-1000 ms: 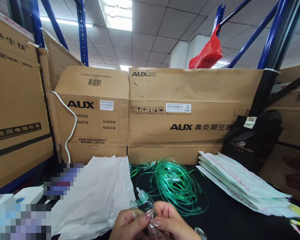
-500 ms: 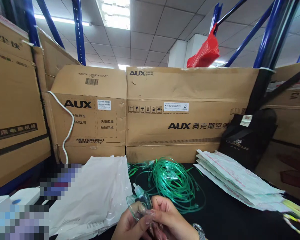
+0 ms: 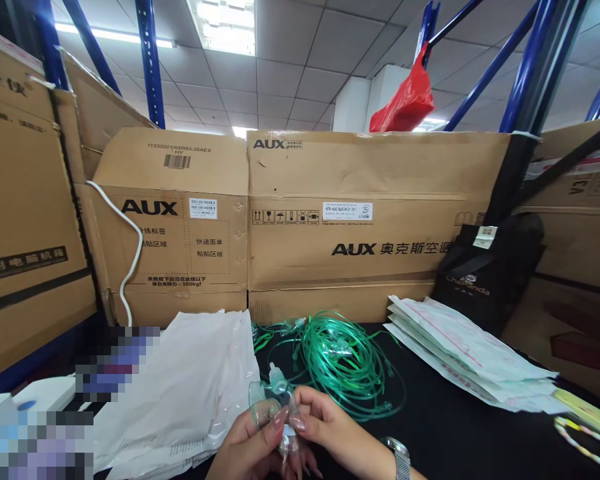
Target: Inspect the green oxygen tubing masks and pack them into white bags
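Observation:
Low in the middle of the head view, a clear greenish nebulizer mask (image 3: 277,379) with a pale green tip pointing up sits between my fingers. My left hand (image 3: 253,443) is closed around its left side, the thumb pressed on the clear plastic. From the other side, my right hand (image 3: 325,423) pinches the clear part by the thumb and forefinger. A small clear cup (image 3: 289,441) with a whitish top shows below the thumbs, partly covered by fingers. Just behind my hands lies a loose coil of green clear tubing (image 3: 345,363) on the black surface.
White plastic bags (image 3: 180,393) lie to the left, white-green paper packs (image 3: 465,357) to the right. A beaded loop (image 3: 585,443) is at the right edge. AUX cartons (image 3: 380,173) stand along the back, with a black bag (image 3: 480,287) against them.
Both hands have shifted slightly left, and the clear cup now shows below the thumbs. My right fingertips have moved on the plastic. The whole view has shifted a little.

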A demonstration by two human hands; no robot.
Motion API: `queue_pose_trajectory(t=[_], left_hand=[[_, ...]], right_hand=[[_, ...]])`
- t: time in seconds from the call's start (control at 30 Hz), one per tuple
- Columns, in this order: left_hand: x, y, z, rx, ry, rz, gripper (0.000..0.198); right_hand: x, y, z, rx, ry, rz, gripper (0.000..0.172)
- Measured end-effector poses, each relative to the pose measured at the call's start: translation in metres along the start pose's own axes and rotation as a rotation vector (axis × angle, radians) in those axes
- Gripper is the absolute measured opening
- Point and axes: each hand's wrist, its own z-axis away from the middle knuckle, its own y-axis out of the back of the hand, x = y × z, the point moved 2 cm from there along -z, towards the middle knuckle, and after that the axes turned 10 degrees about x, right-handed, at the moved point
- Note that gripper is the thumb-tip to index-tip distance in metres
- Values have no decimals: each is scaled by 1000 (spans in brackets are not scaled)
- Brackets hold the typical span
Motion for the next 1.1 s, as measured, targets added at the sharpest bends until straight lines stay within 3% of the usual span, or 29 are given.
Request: queue_pose_trajectory(t=[0.13, 0.27, 0.53, 0.67, 0.83, 0.97, 1.1], left_hand=[[-5, 8, -4, -19, 39, -108, 33], [-11, 15, -7, 3, 47, -242, 42], [-4, 7, -3, -24, 45, -301, 44], [-8, 8, -5, 34, 50, -165, 40], [-11, 9, -7, 103, 91, -60, 49], [-5, 3, -4, 101, -36, -202, 40], [-4, -3, 2, 183, -96, -296, 46]], right_hand=[[-8, -3, 5, -3, -8, -129, 32], [-11, -2, 9, -58, -113, -236, 32], [-18, -9, 14, -129, -103, -284, 37], [-24, -15, 14, -75, -47, -244, 22], [-25, -22, 14, -9, 24, -238, 24], [-21, -21, 13, 56, 67, -232, 25], [-16, -16, 11, 102, 85, -210, 25]])
